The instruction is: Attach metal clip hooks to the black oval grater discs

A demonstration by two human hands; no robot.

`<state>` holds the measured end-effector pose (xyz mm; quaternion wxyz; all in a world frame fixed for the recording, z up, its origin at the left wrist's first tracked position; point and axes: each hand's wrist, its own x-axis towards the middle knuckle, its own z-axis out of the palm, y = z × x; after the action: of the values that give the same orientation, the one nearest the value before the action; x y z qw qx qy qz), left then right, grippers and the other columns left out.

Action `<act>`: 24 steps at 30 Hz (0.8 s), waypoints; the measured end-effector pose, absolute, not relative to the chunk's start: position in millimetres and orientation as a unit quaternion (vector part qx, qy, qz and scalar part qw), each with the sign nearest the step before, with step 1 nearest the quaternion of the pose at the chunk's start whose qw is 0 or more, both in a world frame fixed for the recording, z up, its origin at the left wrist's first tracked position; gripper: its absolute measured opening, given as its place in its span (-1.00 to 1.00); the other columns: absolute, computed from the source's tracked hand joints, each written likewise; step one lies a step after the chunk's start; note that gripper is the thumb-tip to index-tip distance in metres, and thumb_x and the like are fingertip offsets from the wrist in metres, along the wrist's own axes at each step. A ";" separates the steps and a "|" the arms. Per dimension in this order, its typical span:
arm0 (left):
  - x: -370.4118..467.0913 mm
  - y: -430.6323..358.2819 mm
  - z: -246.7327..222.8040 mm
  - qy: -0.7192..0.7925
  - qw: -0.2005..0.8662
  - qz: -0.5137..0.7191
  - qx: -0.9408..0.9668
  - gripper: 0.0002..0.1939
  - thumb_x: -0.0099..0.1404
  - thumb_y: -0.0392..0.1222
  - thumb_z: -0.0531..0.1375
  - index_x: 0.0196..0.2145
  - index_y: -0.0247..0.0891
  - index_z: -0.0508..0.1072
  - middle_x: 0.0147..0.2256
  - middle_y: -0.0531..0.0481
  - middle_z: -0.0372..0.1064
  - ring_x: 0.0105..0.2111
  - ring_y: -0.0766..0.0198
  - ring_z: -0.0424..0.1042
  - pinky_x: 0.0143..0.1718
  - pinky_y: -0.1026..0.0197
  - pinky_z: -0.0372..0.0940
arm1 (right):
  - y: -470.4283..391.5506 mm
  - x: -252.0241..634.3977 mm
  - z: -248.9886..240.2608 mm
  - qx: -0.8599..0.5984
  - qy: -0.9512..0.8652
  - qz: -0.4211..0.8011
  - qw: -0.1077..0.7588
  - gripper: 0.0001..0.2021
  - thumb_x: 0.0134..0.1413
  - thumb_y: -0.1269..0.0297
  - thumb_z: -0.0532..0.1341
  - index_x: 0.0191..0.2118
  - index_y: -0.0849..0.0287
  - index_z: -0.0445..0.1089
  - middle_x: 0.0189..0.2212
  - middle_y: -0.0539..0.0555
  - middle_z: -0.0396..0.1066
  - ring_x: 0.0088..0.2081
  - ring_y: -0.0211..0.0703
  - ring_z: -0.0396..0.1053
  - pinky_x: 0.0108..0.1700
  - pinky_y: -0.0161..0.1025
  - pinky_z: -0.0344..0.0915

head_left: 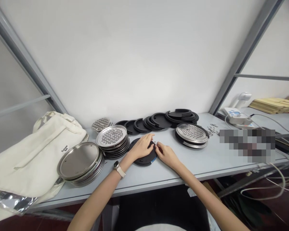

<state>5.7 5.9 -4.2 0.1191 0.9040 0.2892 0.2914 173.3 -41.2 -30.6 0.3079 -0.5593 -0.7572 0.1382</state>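
In the head view, a round black disc (144, 160) lies flat on the table at the middle, with a strip of blue along its right front edge. My left hand (142, 146) rests on top of it, fingers stretched out and holding nothing. At the disc's right edge my right hand (165, 154) is closed in a pinch on a small silvery metal piece (155, 143), mostly hidden by the fingers. To the left stand a stack of round metal grater plates (113, 136) and a stack of smooth round metal plates (79, 160).
Several black rings and discs (139, 125) lie along the wall. A grater plate in a black holder (192, 133) stands right, beside small metal rings (212, 129). A cream cloth bag (43, 150) covers the table's left end. Cables (283, 179) hang at right.
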 end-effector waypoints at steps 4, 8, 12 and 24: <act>5.0 5.1 -5.0 0.283 0.142 0.285 0.904 -0.55 0.26 -0.40 0.06 0.09 -0.21 0.09 -0.20 -0.06 0.26 -0.13 0.15 0.32 -0.03 0.03 0.29 | -40.4 174.1 -30.9 -0.561 -0.757 0.137 0.305 -0.80 0.24 0.27 -0.05 -0.38 0.11 0.21 -0.59 -0.01 0.34 -0.54 -0.17 0.32 -0.45 -0.32 0.05; 5.5 4.9 -5.8 0.267 0.165 0.283 0.906 -0.51 0.24 -0.40 0.07 0.10 -0.21 0.07 -0.19 -0.05 0.24 -0.16 0.18 0.32 -0.05 0.06 0.31 | -38.9 175.8 -32.4 -0.559 -0.757 0.142 0.308 -0.81 0.26 0.29 -0.07 -0.36 0.11 0.19 -0.56 0.00 0.34 -0.51 -0.15 0.34 -0.43 -0.32 0.06; 5.9 3.0 -3.8 0.259 0.169 0.282 0.908 -0.51 0.22 -0.40 0.09 0.09 -0.21 0.09 -0.12 -0.08 0.22 -0.18 0.21 0.32 -0.08 0.10 0.32 | -38.7 176.9 -30.9 -0.552 -0.759 0.151 0.311 -0.80 0.25 0.30 -0.08 -0.38 0.11 0.19 -0.57 -0.02 0.33 -0.51 -0.17 0.33 -0.42 -0.32 0.07; 7.2 5.5 -1.4 0.234 0.118 0.261 0.929 -0.79 0.25 -0.40 0.07 -0.15 -0.27 0.33 -0.22 -0.06 0.33 -0.14 0.17 0.32 -0.01 0.09 0.25 | -39.3 176.1 -27.8 -0.537 -0.752 0.185 0.335 -0.80 0.17 0.30 -0.02 -0.35 0.14 0.31 -0.59 -0.04 0.34 -0.56 -0.21 0.26 -0.46 -0.34 0.08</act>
<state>7.2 5.5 -1.4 0.1178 0.9291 0.2340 0.2612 176.1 -39.3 -27.8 0.3354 -0.5366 -0.7519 0.1849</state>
